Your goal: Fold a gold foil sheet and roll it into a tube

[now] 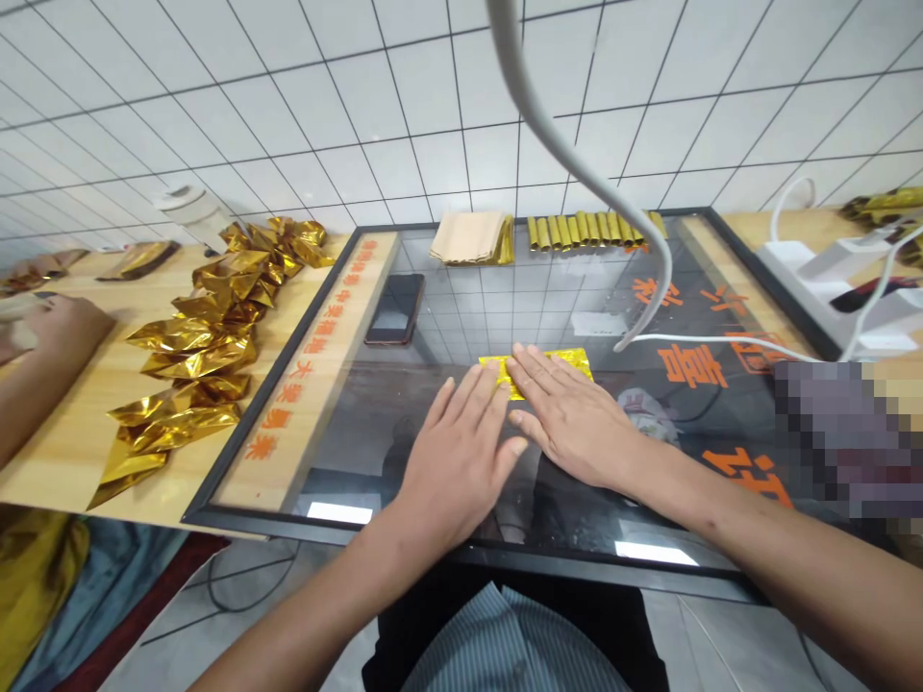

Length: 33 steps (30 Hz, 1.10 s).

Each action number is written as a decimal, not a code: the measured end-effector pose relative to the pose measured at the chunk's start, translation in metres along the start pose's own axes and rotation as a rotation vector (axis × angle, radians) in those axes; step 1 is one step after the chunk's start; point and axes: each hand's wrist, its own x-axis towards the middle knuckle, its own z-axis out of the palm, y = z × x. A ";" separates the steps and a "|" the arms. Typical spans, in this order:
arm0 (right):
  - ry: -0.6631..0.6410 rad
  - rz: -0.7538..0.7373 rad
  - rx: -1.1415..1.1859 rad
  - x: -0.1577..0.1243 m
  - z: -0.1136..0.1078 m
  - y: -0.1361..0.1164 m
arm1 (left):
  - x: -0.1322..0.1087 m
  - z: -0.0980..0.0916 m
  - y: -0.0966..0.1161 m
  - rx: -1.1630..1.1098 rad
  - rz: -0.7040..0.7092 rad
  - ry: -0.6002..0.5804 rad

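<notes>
A small strip of shiny gold paper lies crosswise on the dark glass panel. My right hand rests flat on it with the fingers stretched out, hiding much of its middle. At the strip's left end, the fingertips of my left hand touch it, fingers straight and thumb apart. Whether anything lies beneath the palms is hidden. Behind the hands, a row of rolled gold paper tubes and a stack of tan paper sheets with gold edges sit along the panel's far side.
A phone lies at the panel's left. Folded gold foil pieces spread over the wooden table, near another person's hand. A thick grey cable hangs in front; a power strip stands right. A patch at right is pixelated.
</notes>
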 end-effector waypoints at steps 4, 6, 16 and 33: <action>0.007 -0.028 -0.007 -0.001 0.004 0.003 | 0.002 0.004 0.020 -0.095 0.047 -0.036; -0.003 -0.022 -0.025 -0.001 0.005 0.004 | -0.001 0.008 0.025 -0.108 0.047 -0.028; -0.022 -0.044 -0.084 -0.002 0.003 0.004 | -0.005 0.011 0.025 -0.047 0.034 -0.059; -0.061 0.001 -0.047 0.000 -0.003 -0.002 | -0.006 0.001 0.019 -0.082 -0.018 0.005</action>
